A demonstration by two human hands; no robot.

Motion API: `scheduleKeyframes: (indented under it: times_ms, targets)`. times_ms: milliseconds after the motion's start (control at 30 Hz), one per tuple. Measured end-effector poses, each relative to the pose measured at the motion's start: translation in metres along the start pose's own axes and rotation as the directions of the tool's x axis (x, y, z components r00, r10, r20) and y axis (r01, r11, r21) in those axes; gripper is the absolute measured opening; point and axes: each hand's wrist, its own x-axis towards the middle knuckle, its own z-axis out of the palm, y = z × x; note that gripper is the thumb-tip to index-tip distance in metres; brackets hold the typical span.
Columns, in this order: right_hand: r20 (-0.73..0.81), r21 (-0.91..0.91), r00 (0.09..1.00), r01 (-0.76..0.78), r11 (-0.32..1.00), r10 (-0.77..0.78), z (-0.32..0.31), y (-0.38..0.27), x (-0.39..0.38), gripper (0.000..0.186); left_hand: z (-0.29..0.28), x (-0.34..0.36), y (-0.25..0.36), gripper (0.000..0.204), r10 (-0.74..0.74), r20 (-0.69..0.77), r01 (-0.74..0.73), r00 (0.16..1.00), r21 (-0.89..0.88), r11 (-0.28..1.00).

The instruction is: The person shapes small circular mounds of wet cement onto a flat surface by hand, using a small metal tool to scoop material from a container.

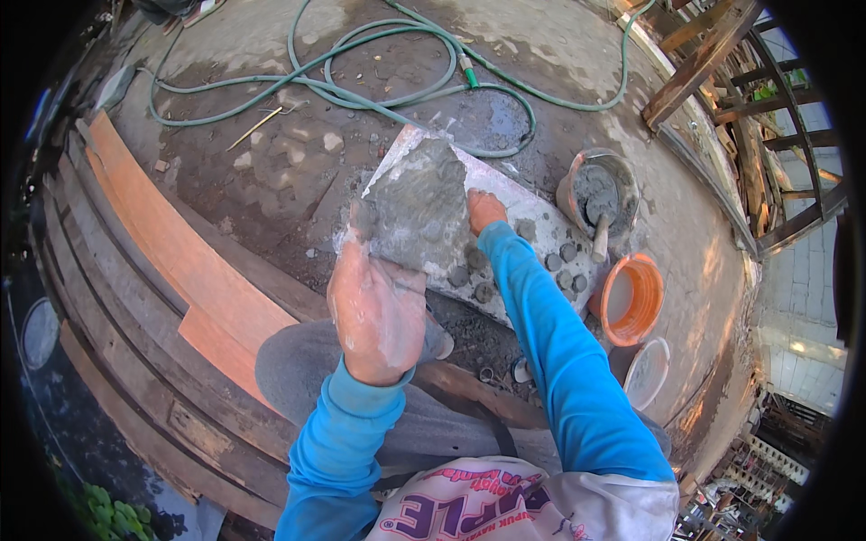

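A pale board [519, 207] holds a thick spread of grey mortar [410, 203] at its far left and several small dark grey round lumps [553, 262] at the right. My left hand [370, 311], palm up and coated in cement, reaches the mortar's left edge; its fingertips are unclear among the grey. My right hand [485, 210] is closed at the mortar's right edge, on something I cannot make out. Right of the board sit a bucket of grey mix [595, 189] with a handle [602, 236] sticking out and an orange bucket [648, 293] of cloudy liquid.
A green hose [577, 101] loops across the ground beyond the board. Wooden planks [171, 352] and orange sheets [180, 261] lie at left. A pale basin [658, 365] stands at lower right, timber and metal frames [686, 77] at upper right. Part of another person [167, 13] shows at top left.
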Motion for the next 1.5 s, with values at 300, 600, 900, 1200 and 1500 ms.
scheduleKeyframes:
  times_ms: [300,600,900,1200,1500]
  targets:
    - [0.026,0.161,0.995,-0.096,0.982,0.093,-0.032,0.006,0.006,0.037,0.009,0.0,0.0,0.045,0.009,-0.072,-0.006,0.997,0.032,0.999]
    - [0.04,0.121,0.997,0.064,0.991,-0.069,-0.025,-0.004,0.004,0.036,0.011,0.002,-0.001,0.041,0.014,-0.091,-0.016,0.996,-0.017,1.0]
    - [0.014,-0.012,0.988,0.157,0.988,-0.157,-0.008,-0.018,0.012,0.037,0.011,0.004,0.0,0.038,0.045,-0.037,-0.047,0.998,-0.067,0.997]
    - [-0.174,0.596,0.983,0.145,0.79,-0.049,-0.095,0.015,-0.041,0.038,0.01,0.002,0.0,0.037,0.099,0.101,-0.092,0.99,-0.073,0.993]
    - [0.088,0.958,0.994,-0.1,0.269,0.057,-0.134,0.054,-0.227,0.034,0.021,0.001,-0.014,0.04,0.054,-0.011,-0.053,0.999,0.056,0.997]
